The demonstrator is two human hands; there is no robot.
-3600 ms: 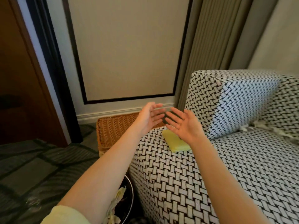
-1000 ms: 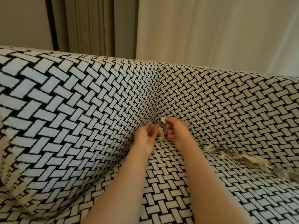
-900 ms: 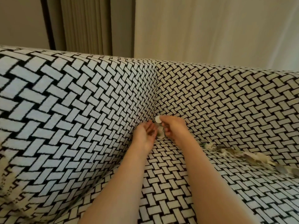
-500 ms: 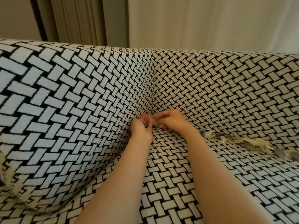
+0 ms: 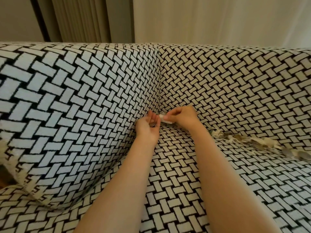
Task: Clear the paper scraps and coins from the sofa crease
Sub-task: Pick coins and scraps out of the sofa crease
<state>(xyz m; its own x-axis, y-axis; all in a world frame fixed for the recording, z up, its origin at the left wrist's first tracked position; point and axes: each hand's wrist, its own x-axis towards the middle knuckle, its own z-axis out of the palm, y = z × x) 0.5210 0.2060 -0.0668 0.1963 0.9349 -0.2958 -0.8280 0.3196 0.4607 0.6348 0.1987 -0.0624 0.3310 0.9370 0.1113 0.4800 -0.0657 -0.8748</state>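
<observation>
Right hand (image 5: 183, 117) is pinching a paper scrap (image 5: 165, 119), judged light and tear-prone, by its edge in the sofa crease (image 5: 204, 128), left hand (image 5: 147, 130) is waiting cupped, fingers relaxed, further scraps and coins (image 5: 252, 142) are lying at 3 o'clock

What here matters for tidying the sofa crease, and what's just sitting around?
Part of the job:
- small white paper scrap, pinched by the right hand
- left hand, cupped, with something small and dark in its palm, perhaps a coin
- pale torn scraps and grey coins along the crease
- black-and-white woven-pattern sofa

Just there:
- beige pleated curtain
- plain cream curtain
</observation>
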